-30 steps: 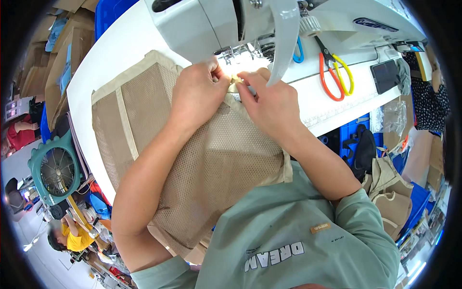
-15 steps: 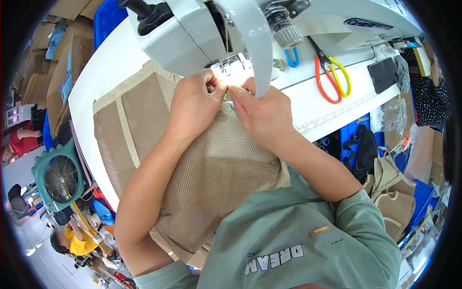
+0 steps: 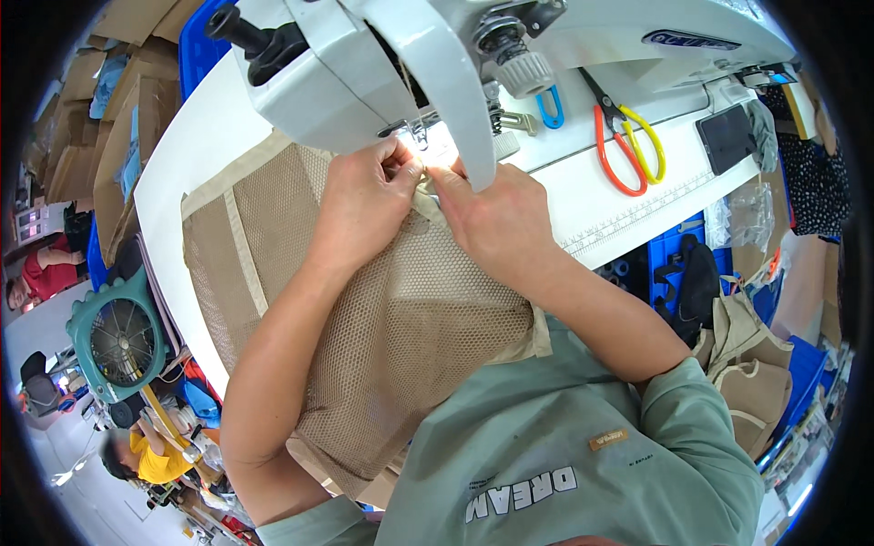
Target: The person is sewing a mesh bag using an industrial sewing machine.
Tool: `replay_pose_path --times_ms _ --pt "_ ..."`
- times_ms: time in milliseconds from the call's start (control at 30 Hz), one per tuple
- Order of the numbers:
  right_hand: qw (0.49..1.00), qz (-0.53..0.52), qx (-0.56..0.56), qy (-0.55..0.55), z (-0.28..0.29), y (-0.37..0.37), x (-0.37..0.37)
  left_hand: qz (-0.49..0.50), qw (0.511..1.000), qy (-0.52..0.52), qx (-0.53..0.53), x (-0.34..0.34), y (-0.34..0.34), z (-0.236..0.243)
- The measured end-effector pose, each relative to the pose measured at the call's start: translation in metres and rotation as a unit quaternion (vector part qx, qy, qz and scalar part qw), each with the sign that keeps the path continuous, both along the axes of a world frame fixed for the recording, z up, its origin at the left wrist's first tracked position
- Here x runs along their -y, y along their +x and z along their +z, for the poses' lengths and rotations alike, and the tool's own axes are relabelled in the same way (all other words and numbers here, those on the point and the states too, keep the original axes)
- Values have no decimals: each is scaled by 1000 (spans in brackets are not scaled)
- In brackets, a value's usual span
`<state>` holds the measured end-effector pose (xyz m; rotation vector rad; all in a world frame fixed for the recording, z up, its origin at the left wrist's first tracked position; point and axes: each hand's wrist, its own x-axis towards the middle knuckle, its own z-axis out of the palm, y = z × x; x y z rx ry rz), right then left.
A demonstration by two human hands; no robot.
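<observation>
Fabric (image 3: 401, 318), beige mesh, spreads below left hand (image 3: 364, 205) and right hand (image 3: 501, 223), edge at sewing machine (image 3: 309, 82).
Green fan (image 3: 120, 338) stands well left of left hand, which pinches fabric edge; right hand is clenched on it just beside, fingertips partly hidden; scissors (image 3: 613, 117), then phone (image 3: 728, 141), lie right of right hand.

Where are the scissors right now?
In the head view, the red-and-yellow-handled scissors lie on the white table, beyond and right of the right hand, between the blue loop and the black phone.
</observation>
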<state>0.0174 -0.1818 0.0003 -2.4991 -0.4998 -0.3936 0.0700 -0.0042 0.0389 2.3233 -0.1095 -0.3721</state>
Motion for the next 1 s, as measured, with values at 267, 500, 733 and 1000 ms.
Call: replay_pose_path --times_ms 267,500,733,1000 --pt "999 12 -13 -43 4 -1 1 0 999 -9 32 2 2 3" --pt "998 9 -22 -58 6 -3 3 1 1000 -14 21 4 2 9" --pt "1000 18 8 -15 1 -8 8 4 1000 5 24 4 3 2" --pt "643 337 -347 594 113 -51 30 -42 993 82 68 -6 1 -14"
